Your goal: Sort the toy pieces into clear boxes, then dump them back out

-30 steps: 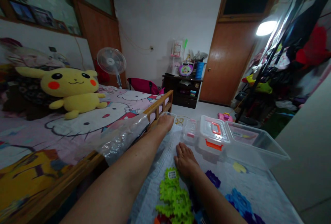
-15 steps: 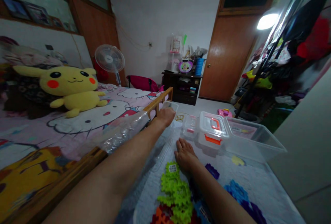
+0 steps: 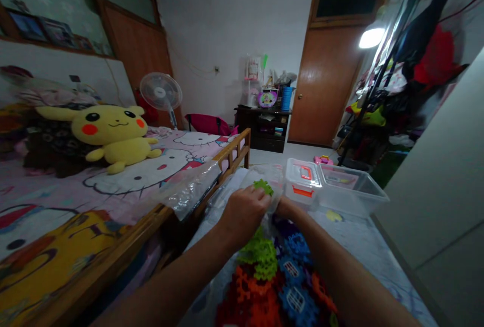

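Observation:
My left hand is closed around a lime-green gear-shaped toy piece, held up in front of a clear plastic box. Just right of it, my right hand is bent at the wrist against the near side of that box. Its fingers are hidden, so I cannot tell what they grip. Under my forearms lies a pile of interlocking pieces: lime-green ones, orange-red ones and blue ones. Some purple pieces show beneath my right wrist.
A lidded clear box with orange clips and an open clear bin stand at the table's far right. Left of the table runs a wooden bed rail, with crumpled plastic wrap over it. A yellow plush toy sits on the bed.
My left hand has drawn back from the far-left box and now holds a green piece. My right hand has lifted off the table to the clear box. The view has shifted slightly.

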Demonstrator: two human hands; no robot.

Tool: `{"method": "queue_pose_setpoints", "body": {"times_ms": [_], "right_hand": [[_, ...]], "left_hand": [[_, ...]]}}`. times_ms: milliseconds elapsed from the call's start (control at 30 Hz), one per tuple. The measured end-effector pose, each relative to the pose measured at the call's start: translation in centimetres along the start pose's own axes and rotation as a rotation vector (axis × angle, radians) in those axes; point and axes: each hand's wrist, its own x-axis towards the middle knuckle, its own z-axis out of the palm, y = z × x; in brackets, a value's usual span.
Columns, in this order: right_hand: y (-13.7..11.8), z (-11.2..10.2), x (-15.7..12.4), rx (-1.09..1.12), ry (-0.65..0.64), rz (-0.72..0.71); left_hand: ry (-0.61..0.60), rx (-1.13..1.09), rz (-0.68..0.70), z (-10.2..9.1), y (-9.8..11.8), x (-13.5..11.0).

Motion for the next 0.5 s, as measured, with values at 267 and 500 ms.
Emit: {"method": "queue_pose_setpoints", "body": {"times_ms": [267,500], "right_hand": [[-3.6,-3.9,-12.3,0.561,0.052,0.137],[-4.6,-2.0,-18.1,1.096,0.106,0.067]], "left_hand": [[0.244,-0.212,0.044,1.5,4.2,-4.3],[0.389,-0.458,0.139,2.7,8.1,-4.8]]}}
